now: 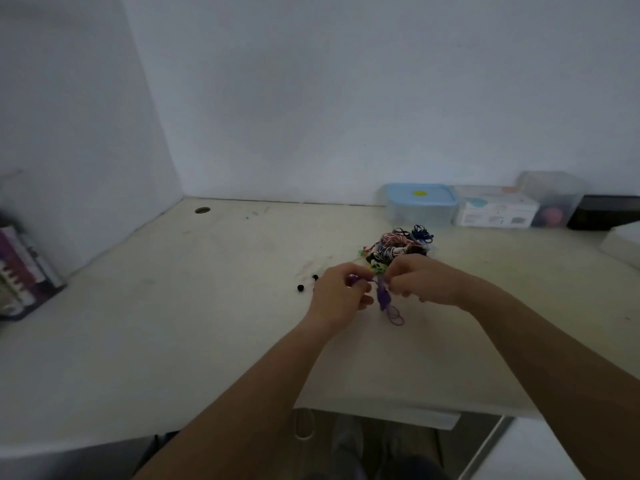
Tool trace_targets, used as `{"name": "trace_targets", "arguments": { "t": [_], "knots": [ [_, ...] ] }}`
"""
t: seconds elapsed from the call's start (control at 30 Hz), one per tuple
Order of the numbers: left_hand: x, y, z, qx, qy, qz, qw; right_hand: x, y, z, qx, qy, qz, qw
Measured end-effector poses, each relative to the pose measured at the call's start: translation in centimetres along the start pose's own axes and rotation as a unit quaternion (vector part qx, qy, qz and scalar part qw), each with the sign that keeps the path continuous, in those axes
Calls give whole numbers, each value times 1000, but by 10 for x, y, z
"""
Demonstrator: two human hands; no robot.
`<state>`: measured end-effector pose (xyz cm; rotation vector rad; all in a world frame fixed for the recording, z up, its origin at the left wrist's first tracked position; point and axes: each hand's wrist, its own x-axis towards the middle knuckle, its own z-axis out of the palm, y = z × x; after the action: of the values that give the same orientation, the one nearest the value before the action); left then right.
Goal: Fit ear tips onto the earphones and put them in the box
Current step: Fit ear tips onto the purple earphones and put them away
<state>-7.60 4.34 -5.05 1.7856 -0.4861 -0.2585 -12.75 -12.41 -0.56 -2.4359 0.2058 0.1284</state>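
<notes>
Both forearms are extended over the pale surface [173,306]. The left hand [337,294] is closed around a purple earbud, pinched at the fingertips. The right hand [420,280] is closed on the cord of the same purple earphones [384,299], whose loose loop hangs down to the surface between the hands. Whether an ear tip is already held against the bud cannot be told; the fingers hide it.

Step judged in hand: fitting a tip onto the purple pair. The next move calls for a steady bud and a tip pressed squarely over its nozzle.

Just left of the left hand, loose black ear tips [300,288] lie on the surface; two are counted clearly, a third is possibly hidden at the hand's edge. Behind the hands, one tangled heap of earphones [401,247] in several colours lies; the pairs cannot be counted.

Along the far wall, one blue-lidded box [420,202], one white carton [495,209], one clear container [554,199] and one black box [606,211] are lined up.
</notes>
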Motion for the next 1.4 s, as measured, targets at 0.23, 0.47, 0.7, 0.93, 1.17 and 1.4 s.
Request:
{"name": "trace_targets", "arguments": {
  "t": [0.23, 0.47, 0.7, 0.93, 1.17, 1.4],
  "knots": [
    [-1, -5, 11, 10, 16, 59, 998, 2, -1, 20, -14, 180, -150, 972],
    [9, -14, 14, -3, 5, 63, 998, 8, -1, 26, -88, 169, -172, 967],
    [22, -13, 11, -41, -32, 37, 998, 15, 5, 22, -27, 183, -185, 965],
    [25, -13, 7, -24, -64, 35, 997, 22, 17, 23, 21, 126, -175, 976],
    [24, -9, 5, 35, -56, 24, 998, 30, 16, 21, 178, 154, -142, 961],
    [40, -1, -20, 180, 16, 73, 981, 42, 0, 14, 456, 171, -90, 869]
  ]
}}
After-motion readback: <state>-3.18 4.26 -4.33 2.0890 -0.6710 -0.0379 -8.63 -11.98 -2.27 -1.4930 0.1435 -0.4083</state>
